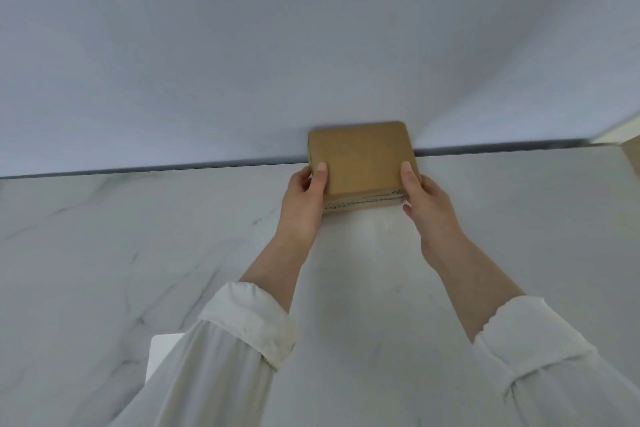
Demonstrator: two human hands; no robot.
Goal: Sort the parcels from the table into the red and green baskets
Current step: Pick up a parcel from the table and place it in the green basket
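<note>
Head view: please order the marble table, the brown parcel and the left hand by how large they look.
1. marble table, by far the largest.
2. brown parcel.
3. left hand, somewhat smaller than the parcel, though it lies slightly nearer the camera, so this gap is unsure.

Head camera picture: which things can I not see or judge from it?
- Red and green baskets: neither shows in the head view, so their places are unknown.
- Box: any label is not visible; only its plain top and near edge show. The left hand and right hand cover its sides.
- Whether the box rests on the table or is lifted: unclear.
- White object at the left sleeve: mostly covered.
</note>
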